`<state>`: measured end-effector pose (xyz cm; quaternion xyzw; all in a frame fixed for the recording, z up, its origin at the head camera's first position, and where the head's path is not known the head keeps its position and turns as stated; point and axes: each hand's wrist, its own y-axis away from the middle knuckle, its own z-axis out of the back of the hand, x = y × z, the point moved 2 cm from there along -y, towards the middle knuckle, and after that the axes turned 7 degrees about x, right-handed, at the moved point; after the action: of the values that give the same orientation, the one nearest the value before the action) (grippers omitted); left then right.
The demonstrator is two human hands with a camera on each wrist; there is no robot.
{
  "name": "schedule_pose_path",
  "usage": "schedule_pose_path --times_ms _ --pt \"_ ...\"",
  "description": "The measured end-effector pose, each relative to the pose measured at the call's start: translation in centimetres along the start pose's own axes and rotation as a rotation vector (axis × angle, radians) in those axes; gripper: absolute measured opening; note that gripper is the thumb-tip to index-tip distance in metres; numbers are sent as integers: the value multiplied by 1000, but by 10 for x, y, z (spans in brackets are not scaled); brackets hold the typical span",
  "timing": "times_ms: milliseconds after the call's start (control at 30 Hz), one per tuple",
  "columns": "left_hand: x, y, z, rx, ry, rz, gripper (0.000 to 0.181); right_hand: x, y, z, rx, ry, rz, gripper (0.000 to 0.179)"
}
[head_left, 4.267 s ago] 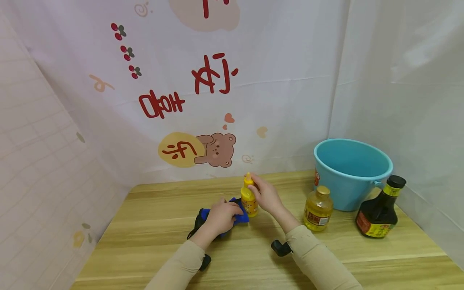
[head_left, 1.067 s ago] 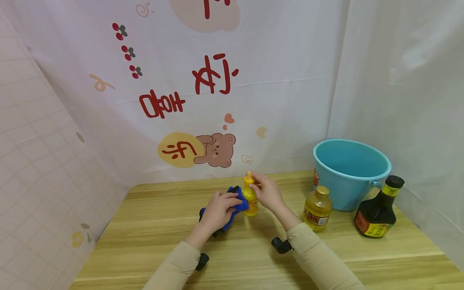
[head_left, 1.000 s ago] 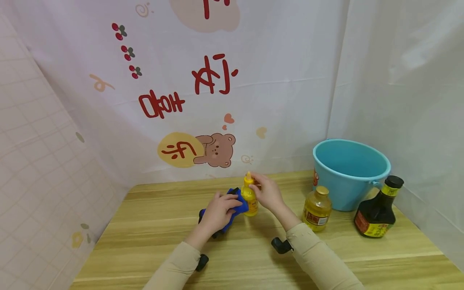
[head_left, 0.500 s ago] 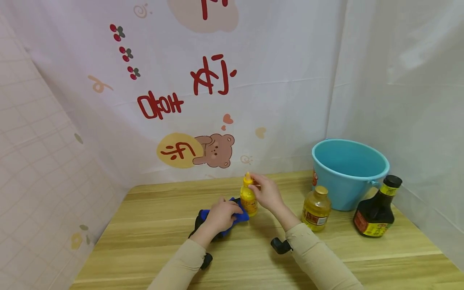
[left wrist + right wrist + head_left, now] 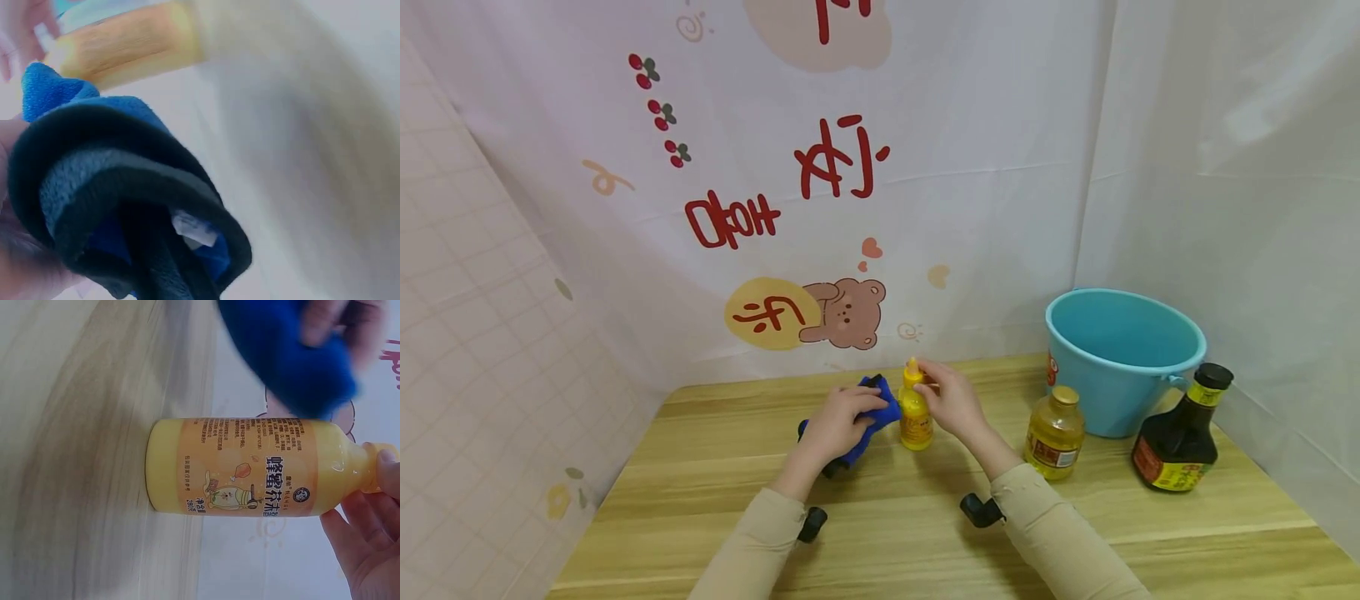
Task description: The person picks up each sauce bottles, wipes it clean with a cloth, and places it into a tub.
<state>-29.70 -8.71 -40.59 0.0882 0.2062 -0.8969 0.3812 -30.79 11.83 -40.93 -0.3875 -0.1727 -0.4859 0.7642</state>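
Note:
A yellow squeeze bottle of mustard sauce (image 5: 915,421) stands upright on the table, its printed label facing the right wrist camera. My right hand (image 5: 953,400) grips it by the neck, just below the pointed cap. To its left my left hand (image 5: 835,427) holds a bunched blue cloth (image 5: 882,410) with black edging. In the left wrist view the cloth (image 5: 128,106) shows a terry texture and a white tag inside its fold. A narrow gap lies between cloth and bottle (image 5: 250,465) in the head view.
On the right side of the wooden table (image 5: 715,517) stand a glass bottle of yellow liquid (image 5: 1056,437), a dark sauce bottle (image 5: 1178,446) and a light-blue bucket (image 5: 1116,379). Printed white curtains hang behind and along the sides. Each wrist carries a black camera mount.
The cloth has been moving up and down against the bottle's left side. Now my left hand has drawn it left, off the bottle. My right hand keeps its grip on the neck.

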Motion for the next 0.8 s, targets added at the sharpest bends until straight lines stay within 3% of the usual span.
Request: schedule_pose_path --times_ms 133,267,800 --pt "-6 -7 20 -133 29 -30 29 0 0 1 1 -16 -4 39" --pt "-13 -13 29 -204 35 -78 29 1 0 1 4 -31 0 38" --pt "-17 -21 11 -199 63 -96 28 3 1 2 9 -43 12 38"
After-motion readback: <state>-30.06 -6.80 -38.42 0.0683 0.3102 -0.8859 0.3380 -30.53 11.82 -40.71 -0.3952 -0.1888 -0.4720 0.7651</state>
